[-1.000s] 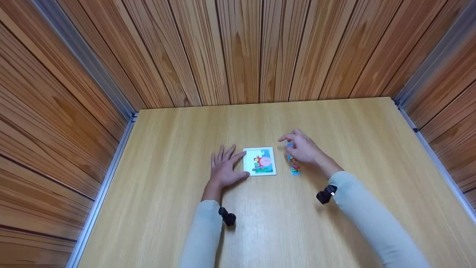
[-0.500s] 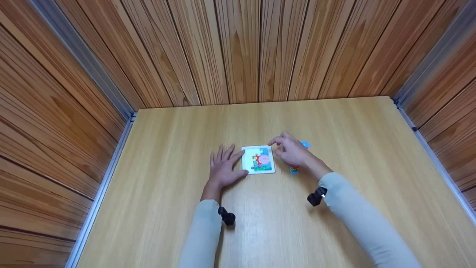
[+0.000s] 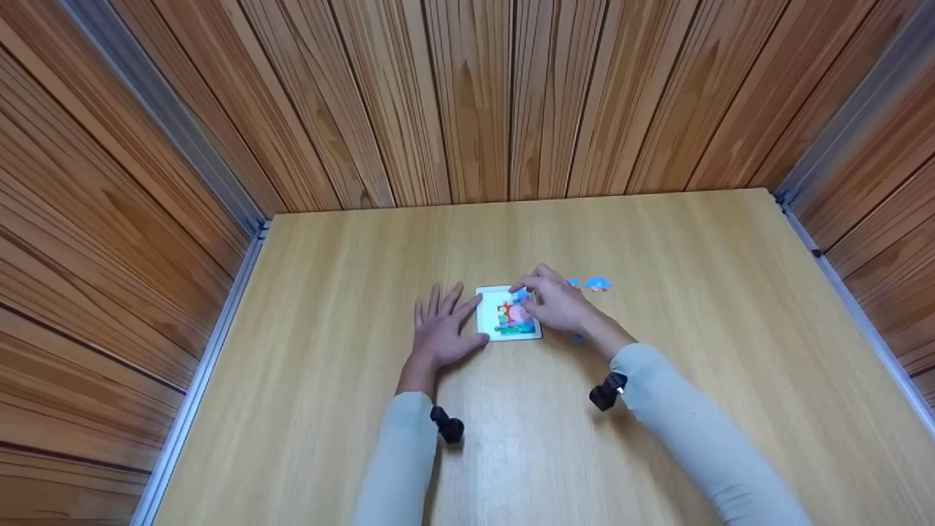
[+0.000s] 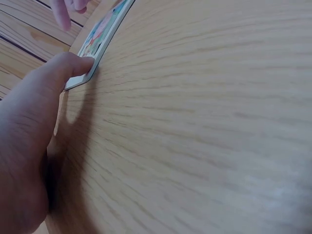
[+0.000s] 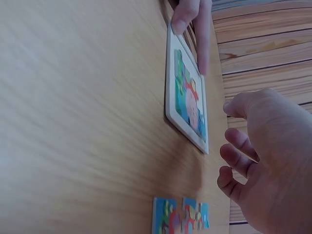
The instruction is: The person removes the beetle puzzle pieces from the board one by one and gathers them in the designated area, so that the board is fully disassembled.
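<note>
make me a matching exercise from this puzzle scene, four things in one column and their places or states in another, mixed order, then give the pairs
1. left hand
2. right hand
3. puzzle board
4. loose blue piece

a. lies alone on the table beyond the right hand
b. flat on the table, fingers against the board's left edge
c. over the board's right side, fingers curled
d. white-framed, between the two hands

Pairs: 1-b, 2-c, 3-d, 4-a

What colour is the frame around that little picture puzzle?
White: the puzzle board has a plain white border around its colourful picture, clearest in the right wrist view.
</note>
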`<state>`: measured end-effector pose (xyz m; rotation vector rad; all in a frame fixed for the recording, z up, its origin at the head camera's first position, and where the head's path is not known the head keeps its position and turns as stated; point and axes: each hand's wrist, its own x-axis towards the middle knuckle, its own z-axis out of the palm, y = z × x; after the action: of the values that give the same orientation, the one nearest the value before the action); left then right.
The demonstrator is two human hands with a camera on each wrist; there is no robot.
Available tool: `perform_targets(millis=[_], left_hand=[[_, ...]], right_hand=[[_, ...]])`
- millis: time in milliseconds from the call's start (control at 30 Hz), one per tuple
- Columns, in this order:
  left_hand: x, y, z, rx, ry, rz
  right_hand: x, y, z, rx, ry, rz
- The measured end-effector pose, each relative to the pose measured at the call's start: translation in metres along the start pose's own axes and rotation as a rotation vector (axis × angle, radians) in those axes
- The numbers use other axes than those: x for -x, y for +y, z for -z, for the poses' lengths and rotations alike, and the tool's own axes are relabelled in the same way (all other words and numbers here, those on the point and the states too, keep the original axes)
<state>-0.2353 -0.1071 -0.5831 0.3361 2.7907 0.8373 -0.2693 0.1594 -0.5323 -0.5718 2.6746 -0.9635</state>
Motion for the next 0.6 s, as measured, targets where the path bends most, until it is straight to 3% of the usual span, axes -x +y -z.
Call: perform_targets(millis=[600], left_hand=[[-0.007,-0.010,-0.005,0.011,-0.028,0.010]], right_hand=[[-0.006,-0.007,-0.024,0.007,0.020,0.058]])
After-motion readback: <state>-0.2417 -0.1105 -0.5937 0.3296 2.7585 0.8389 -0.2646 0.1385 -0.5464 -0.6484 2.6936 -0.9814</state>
